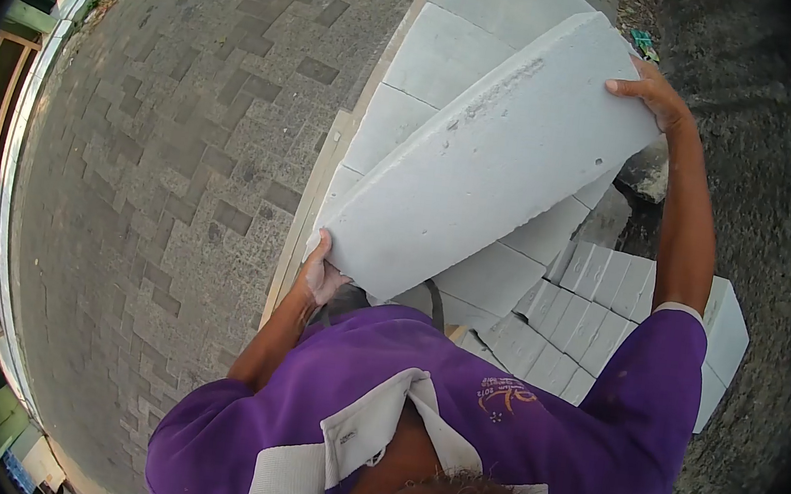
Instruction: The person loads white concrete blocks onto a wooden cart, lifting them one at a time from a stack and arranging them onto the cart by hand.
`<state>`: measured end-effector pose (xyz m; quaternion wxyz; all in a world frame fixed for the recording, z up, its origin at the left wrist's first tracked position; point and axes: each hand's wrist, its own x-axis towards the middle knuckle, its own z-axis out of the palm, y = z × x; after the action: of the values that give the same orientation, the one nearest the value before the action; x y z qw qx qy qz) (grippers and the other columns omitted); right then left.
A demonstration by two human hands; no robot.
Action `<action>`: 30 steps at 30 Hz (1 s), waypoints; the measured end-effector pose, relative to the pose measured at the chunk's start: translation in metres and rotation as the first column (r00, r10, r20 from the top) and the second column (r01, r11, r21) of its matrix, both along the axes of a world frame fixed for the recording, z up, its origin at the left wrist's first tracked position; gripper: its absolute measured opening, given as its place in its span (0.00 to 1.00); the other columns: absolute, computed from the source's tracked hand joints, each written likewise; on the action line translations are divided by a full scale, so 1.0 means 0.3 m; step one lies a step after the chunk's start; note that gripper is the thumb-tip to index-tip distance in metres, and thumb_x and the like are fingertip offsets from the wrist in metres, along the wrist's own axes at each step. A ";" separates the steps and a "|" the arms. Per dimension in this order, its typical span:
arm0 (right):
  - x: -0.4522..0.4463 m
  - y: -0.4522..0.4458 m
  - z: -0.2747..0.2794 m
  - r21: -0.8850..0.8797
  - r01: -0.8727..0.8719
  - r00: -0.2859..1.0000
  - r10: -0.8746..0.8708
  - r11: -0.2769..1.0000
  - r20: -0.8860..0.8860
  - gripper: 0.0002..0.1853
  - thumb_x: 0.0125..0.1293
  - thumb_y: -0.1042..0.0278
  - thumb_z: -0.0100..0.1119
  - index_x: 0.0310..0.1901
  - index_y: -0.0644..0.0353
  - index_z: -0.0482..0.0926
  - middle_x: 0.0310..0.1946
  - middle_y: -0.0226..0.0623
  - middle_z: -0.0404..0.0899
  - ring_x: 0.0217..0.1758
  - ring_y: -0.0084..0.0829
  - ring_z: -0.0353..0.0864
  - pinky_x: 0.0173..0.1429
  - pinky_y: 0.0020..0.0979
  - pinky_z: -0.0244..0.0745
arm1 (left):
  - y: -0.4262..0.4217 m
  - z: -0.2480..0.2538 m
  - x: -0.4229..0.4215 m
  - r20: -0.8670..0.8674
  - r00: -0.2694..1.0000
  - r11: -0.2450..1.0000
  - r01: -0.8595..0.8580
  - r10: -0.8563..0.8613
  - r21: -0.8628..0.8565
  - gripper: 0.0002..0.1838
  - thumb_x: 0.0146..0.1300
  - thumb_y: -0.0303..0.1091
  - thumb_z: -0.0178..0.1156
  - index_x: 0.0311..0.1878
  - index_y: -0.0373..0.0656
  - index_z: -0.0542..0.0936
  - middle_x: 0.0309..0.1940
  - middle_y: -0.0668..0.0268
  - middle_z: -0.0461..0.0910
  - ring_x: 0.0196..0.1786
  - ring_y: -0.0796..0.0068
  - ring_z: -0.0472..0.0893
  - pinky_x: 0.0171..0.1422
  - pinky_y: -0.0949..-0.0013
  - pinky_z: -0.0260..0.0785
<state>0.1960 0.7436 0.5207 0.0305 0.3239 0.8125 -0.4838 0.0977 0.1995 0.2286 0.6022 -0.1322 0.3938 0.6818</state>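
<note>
A long white lightweight concrete block (483, 159) is held at its two ends, slanting from lower left to upper right in front of my body. My left hand (322, 273) grips the near lower-left end, its thumb along the edge. At the far upper-right end my right hand (652, 94) is closed on the block, thumb on the top face and the other fingers hidden behind it. Beneath and beyond it lie more white blocks (423, 50), laid in a row. Small pits and a chipped edge mark the held block.
Stacked white blocks (593, 313) stand to the right of my body. Grey paving (185, 125) stretches along the left, and a rough dark road surface (772, 192) lies on the right. A broken grey chunk (648, 170) rests near my right forearm.
</note>
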 end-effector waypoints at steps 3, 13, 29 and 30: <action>-0.264 0.109 0.014 0.072 -0.120 0.991 0.115 0.990 0.073 0.50 0.46 0.45 0.76 0.67 0.69 0.69 0.52 0.56 0.80 0.52 0.46 0.83 0.57 0.41 0.78 | 0.086 -0.028 -0.027 0.001 0.999 0.998 -0.035 0.035 0.054 0.49 0.68 0.74 0.40 0.80 0.47 0.49 0.78 0.57 0.57 0.77 0.51 0.61 0.73 0.37 0.59; -0.772 0.316 -0.072 0.320 -0.225 0.966 0.168 0.920 0.197 0.53 0.45 0.42 0.77 0.69 0.66 0.68 0.51 0.63 0.81 0.50 0.55 0.85 0.55 0.53 0.79 | 0.324 -0.096 -0.195 0.021 0.982 0.981 -0.190 0.190 0.025 0.47 0.70 0.73 0.38 0.80 0.46 0.49 0.78 0.57 0.57 0.78 0.53 0.59 0.75 0.37 0.55; -0.660 0.299 -0.316 0.097 0.446 0.828 -0.370 0.890 -0.421 0.34 0.66 0.42 0.66 0.57 0.70 0.79 0.49 0.43 0.84 0.49 0.32 0.83 0.56 0.34 0.76 | 0.320 -0.129 -0.356 0.387 0.883 0.951 -0.305 0.266 0.043 0.48 0.68 0.74 0.42 0.76 0.40 0.58 0.72 0.51 0.66 0.73 0.46 0.67 0.72 0.35 0.60; -0.686 0.265 -0.343 0.059 0.545 0.750 -0.455 0.836 -0.480 0.32 0.66 0.43 0.67 0.54 0.70 0.80 0.47 0.41 0.84 0.47 0.32 0.83 0.55 0.35 0.77 | 0.326 -0.133 -0.356 0.324 0.912 0.968 -0.243 0.252 -0.067 0.45 0.70 0.69 0.46 0.76 0.40 0.60 0.71 0.52 0.67 0.72 0.47 0.68 0.72 0.35 0.60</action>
<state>-0.0098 0.8230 0.4179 -0.3198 0.4116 0.7232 -0.4530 -0.0092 0.2973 0.1887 0.5666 -0.3010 0.2761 0.7157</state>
